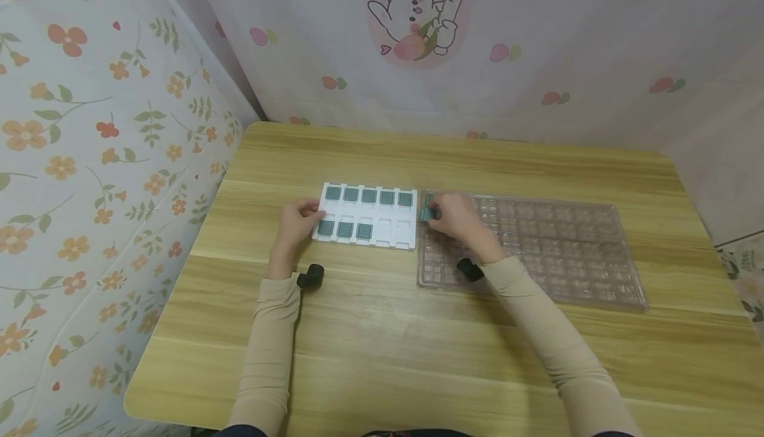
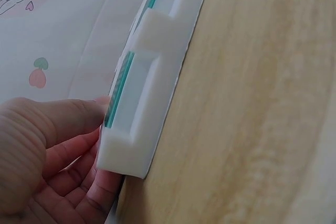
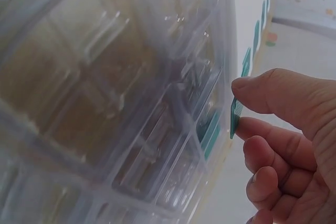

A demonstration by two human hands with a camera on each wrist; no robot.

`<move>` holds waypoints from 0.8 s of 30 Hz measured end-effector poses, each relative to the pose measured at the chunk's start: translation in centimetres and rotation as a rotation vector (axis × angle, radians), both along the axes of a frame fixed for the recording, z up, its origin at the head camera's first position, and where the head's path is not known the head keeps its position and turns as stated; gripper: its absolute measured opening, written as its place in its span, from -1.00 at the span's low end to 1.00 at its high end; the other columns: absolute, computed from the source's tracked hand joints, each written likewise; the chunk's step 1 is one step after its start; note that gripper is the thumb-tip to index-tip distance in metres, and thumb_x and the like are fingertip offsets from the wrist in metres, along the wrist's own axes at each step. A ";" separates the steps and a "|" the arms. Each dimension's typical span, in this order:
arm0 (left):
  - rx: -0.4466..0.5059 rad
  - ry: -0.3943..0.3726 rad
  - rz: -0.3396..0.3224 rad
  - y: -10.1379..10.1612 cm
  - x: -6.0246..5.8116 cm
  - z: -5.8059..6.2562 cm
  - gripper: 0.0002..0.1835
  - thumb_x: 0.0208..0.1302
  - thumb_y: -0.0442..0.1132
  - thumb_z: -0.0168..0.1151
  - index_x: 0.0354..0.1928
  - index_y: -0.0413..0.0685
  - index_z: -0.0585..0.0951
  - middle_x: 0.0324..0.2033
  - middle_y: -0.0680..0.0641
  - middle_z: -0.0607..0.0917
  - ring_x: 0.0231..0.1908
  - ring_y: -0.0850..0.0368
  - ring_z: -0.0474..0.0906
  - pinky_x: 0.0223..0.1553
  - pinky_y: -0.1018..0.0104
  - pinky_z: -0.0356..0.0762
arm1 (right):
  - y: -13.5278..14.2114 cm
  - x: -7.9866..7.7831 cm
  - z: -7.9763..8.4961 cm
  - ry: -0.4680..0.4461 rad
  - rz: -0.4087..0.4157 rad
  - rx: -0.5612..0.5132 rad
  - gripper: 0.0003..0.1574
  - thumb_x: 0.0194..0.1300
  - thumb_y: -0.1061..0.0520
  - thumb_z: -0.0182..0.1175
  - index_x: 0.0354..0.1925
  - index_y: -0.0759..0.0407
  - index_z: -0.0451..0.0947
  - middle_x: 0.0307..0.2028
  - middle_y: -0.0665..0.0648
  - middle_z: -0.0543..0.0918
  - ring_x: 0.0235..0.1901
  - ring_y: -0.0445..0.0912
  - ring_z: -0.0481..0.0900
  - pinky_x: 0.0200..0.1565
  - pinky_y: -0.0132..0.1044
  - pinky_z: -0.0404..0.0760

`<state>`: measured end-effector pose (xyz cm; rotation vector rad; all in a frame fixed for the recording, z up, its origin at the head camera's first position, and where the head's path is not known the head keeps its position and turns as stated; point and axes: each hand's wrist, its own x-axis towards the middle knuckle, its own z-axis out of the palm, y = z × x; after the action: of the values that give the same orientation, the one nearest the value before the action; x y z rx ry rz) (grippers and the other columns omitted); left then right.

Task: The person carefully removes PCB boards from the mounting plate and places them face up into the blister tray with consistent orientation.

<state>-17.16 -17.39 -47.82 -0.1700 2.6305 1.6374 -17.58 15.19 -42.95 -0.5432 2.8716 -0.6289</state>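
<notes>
My left hand (image 1: 296,223) grips the left edge of a white tray (image 1: 395,214), its thumb on top. Small green circuit boards (image 1: 369,195) fill the tray's back row; several more sit at the left of its front row, and the pockets at the front right are bare. Between thumb and forefinger, my right hand (image 1: 455,217) pinches one small green circuit board (image 3: 235,116), tilted on edge over the left end of a clear plastic tray (image 1: 561,251). Another green piece (image 3: 210,139) lies in a pocket of that clear tray, just below the pinched board.
Both trays lie side by side on a wood-grain table (image 1: 358,331). A black wrist camera (image 1: 312,276) sits by the left wrist and another black camera (image 1: 469,269) by the right, over the clear tray. Patterned curtains (image 1: 477,79) hang behind and to the left.
</notes>
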 end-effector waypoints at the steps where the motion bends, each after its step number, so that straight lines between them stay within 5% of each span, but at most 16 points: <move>1: 0.002 -0.004 0.002 0.0 0.0 0.0 -0.67 0.15 -0.41 0.27 -0.03 -0.42 0.57 -0.22 -0.33 0.62 -0.27 -0.05 0.51 -0.34 0.51 0.40 | 0.1 0.0 0.0 0.002 0.000 0.001 -0.66 0.07 0.22 0.34 -0.18 0.40 0.60 -0.37 0.21 0.63 -0.46 -0.06 0.53 -0.38 -0.26 0.53; 24: -0.045 0.009 0.006 0.0 0.1 0.2 -0.67 0.14 -0.39 0.28 -0.04 -0.42 0.58 -0.21 -0.34 0.64 -0.23 -0.11 0.56 -0.29 0.42 0.45 | 1.9 -0.6 0.0 -0.024 -0.001 0.051 -0.65 0.10 0.20 0.33 -0.17 0.41 0.58 -0.39 0.23 0.57 -0.47 -0.03 0.46 -0.39 -0.20 0.48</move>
<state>-17.07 -17.34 -47.62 -0.1720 2.6774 1.5860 -18.17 17.06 -42.99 -0.5232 2.8570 -0.5574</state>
